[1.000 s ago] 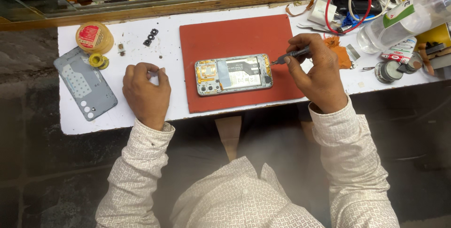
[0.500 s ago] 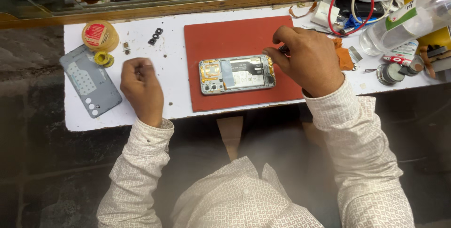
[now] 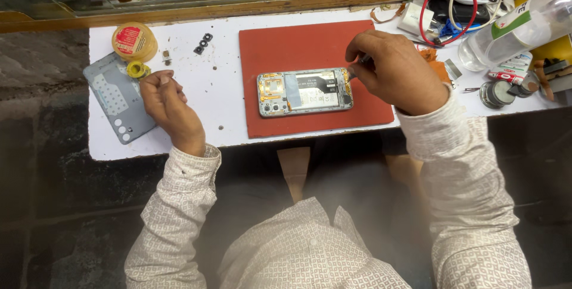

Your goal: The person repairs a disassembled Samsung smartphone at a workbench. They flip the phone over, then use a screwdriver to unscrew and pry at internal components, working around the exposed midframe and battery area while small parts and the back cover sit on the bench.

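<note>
Opened phone (image 3: 304, 91) lies flat mid red mat (image 3: 310, 50), w/ back cover (image 3: 116, 95) off at desk's left edge. Right hand (image 3: 396, 71) grips a thin tool (image 3: 361, 61), tip at phone's right end; looks like the screw/prying step. Left hand (image 3: 170, 104) is clenched, resting near the cover; can't tell if it's holding anything. Next prob. needs a steady tip & light pressure.

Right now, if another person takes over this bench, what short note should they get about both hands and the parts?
Left hand: loosely closed on the white table, beside the grey back cover; whether it holds anything cannot be told.
Right hand: holds a thin tool at the right end of the opened phone.
Phone lies on the red mat.
Done: back cover off.
Left: phone open, small black parts loose.
</note>
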Action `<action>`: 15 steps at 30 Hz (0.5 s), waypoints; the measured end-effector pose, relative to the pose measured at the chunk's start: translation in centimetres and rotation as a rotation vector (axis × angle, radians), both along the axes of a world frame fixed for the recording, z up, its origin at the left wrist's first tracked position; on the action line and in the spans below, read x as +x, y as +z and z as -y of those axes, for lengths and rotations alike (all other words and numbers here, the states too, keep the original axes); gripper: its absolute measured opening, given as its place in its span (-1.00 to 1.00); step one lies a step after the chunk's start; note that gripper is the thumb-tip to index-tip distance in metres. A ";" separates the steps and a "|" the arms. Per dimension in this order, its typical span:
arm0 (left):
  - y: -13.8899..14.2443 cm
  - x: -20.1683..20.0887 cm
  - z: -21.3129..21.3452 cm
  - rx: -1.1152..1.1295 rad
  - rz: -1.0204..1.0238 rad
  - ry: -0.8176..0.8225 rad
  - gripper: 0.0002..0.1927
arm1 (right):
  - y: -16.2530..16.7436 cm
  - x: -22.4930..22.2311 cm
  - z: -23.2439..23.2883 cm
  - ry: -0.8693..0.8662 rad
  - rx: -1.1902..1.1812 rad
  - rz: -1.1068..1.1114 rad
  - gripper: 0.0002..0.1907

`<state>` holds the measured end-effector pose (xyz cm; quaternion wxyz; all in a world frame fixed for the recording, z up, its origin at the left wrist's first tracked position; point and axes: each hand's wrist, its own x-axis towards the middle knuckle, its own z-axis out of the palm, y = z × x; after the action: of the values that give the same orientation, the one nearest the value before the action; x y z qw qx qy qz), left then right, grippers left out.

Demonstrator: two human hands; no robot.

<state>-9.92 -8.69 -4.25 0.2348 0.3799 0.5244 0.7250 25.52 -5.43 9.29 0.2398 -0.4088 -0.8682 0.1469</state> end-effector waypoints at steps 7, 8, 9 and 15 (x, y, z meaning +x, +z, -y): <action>-0.4 0.1 -0.4 0.079 -0.093 -0.021 -0.95 | -0.5 -1.3 0.1 -0.350 0.035 0.290 -0.70; -0.4 0.1 -0.5 0.084 -0.110 -0.018 -0.95 | -0.4 -1.3 0.0 -0.331 0.042 0.255 -0.75; -0.4 0.1 -0.5 0.089 -0.126 -0.014 -0.94 | -0.4 -1.4 0.0 -0.312 0.050 0.220 -0.81; -0.2 0.3 -0.2 0.043 -0.195 0.017 -0.93 | 0.0 -0.6 0.7 -0.023 0.170 -0.016 -0.71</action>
<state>-9.63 -8.46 -4.49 0.1682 0.4493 0.5321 0.6976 24.91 -6.10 9.32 0.2823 -0.3958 -0.8708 0.0731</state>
